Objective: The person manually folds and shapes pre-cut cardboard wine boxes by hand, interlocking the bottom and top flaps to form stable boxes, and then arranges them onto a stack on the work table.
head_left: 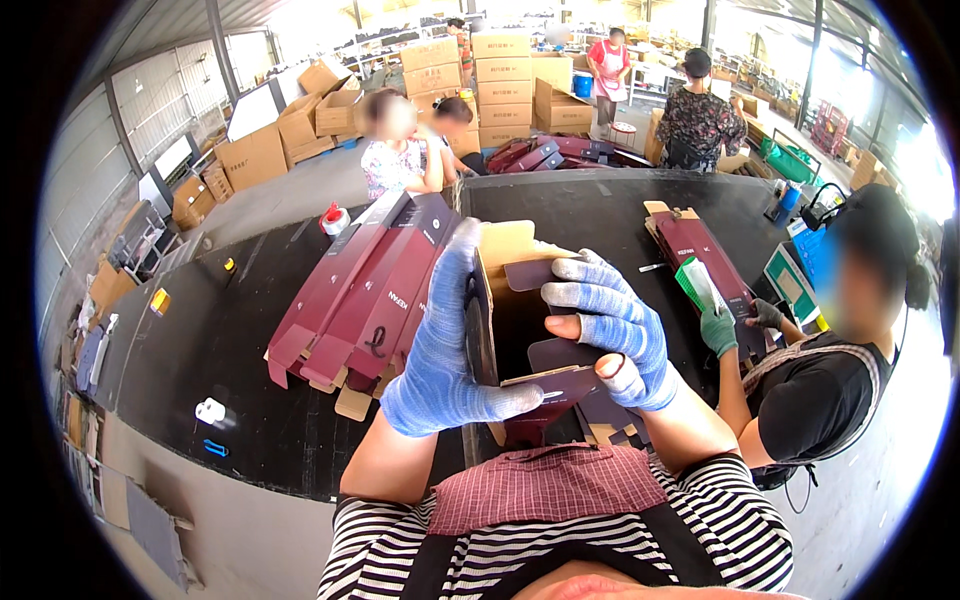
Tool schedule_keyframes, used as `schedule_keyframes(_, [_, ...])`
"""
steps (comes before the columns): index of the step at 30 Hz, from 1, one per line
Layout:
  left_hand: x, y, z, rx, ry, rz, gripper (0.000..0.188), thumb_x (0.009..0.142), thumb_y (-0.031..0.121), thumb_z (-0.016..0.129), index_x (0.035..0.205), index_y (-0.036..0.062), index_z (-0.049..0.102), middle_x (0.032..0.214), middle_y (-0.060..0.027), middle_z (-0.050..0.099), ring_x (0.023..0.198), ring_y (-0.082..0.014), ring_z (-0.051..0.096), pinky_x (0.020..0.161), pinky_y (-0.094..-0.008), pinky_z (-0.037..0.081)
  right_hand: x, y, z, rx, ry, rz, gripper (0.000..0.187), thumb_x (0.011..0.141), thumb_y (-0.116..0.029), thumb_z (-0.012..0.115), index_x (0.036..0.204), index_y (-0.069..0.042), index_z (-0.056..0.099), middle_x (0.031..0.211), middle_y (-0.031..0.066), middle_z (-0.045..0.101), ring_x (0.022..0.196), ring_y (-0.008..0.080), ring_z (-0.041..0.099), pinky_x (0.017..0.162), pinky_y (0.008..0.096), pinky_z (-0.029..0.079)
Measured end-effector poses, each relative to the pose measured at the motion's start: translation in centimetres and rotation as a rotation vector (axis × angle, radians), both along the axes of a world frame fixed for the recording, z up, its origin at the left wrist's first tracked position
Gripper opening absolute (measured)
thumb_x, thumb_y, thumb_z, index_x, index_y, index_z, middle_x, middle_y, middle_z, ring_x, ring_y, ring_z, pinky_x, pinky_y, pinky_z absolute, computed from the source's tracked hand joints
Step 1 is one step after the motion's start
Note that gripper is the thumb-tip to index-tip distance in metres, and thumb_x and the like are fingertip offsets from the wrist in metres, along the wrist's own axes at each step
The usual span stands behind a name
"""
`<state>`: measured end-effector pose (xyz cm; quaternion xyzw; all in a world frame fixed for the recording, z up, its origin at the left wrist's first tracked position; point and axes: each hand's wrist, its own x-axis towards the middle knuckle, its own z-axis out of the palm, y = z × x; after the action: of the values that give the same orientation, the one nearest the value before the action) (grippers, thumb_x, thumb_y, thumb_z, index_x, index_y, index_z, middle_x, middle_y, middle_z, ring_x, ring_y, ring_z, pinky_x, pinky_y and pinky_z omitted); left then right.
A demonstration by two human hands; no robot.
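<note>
Between my hands stands a long maroon and dark carton, its open end (528, 276) facing up toward me, with a brown inner flap raised at the far side and dark side flaps partly folded in. My left hand (430, 350), in a blue knit glove, lies along the left wall, thumb stretched across the near edge. My right hand (622, 325) wears a matching glove with bare thumb and finger tips; its bent fingers press on the flaps at the right side. To the left lies a pile of flattened maroon cartons (365, 290) on the black table (240, 340).
A co-worker (830, 370) at right, in green gloves, holds a green and white packet (695, 285) over another maroon carton (710, 255). Tape (335, 220), a white object (210, 411) and a blue cutter (215, 448) lie left. More people and stacked brown boxes (503, 85) are behind.
</note>
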<state>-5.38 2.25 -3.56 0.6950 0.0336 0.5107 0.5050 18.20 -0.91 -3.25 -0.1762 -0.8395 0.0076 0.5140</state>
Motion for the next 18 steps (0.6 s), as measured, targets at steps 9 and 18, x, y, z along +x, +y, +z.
schedule_keyframes(9, [-0.7,-0.4,1.5,0.005,0.003,-0.006,0.088,0.066,0.015,0.096,0.131,0.0147,0.037,0.148,-0.0166,0.042,0.135,-0.0291,0.047,0.111,-0.0449,0.042,0.3,-0.2,0.6,-0.009,0.006,0.006,0.045,0.099,-0.041,0.063,0.122,-0.005,0.076,0.134,0.0175,0.068,0.134,0.0398,0.057,0.118,0.0526,0.034])
schedule_keyframes(18, [-0.4,-0.2,1.2,0.187,0.053,0.259,0.081,0.078,0.016,0.087,0.142,0.0106,0.038,0.148,-0.0193,0.041,0.137,-0.0312,0.046,0.114,-0.0455,0.038,0.3,0.2,1.9,-0.059,-0.028,-0.034,0.056,0.09,-0.037,0.073,0.134,-0.002,0.066,0.151,0.025,0.05,0.134,0.0412,0.054,0.115,0.0498,0.037])
